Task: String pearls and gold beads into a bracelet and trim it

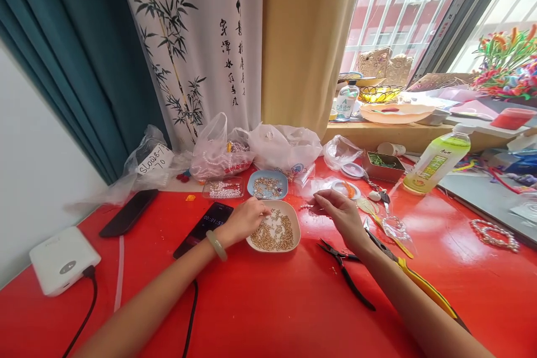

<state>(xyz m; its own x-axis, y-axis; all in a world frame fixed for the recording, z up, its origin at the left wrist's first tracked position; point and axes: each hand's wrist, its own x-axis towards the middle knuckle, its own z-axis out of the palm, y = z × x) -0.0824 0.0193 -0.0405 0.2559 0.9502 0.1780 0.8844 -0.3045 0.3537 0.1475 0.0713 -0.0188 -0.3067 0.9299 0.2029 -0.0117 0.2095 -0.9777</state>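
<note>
My left hand (pixel 245 220), a pale green bangle on its wrist, reaches over the left rim of a cream bowl (pixel 296 238). Small gold beads (pixel 268 238) lie in that bowl. Its fingertips are pinched together above the beads; whatever is between them is too small to make out. To the right of the bowl, my right hand (pixel 340 213) is closed in a pinch. A short strand of pale beads (pixel 307 206) sticks out leftward from its fingertips. Behind the bowl are a blue dish (pixel 250 187) of mixed beads and a clear box (pixel 224 187) of pearly beads.
Black-handled pliers (pixel 344 271) and yellow-handled pliers (pixel 425 288) lie around my right forearm. A phone (pixel 200 232) showing a timer is beside my left hand. Bags (pixel 281 148) line the back. A green drink bottle (pixel 438 159) and a white power bank (pixel 64 260) stand at the sides.
</note>
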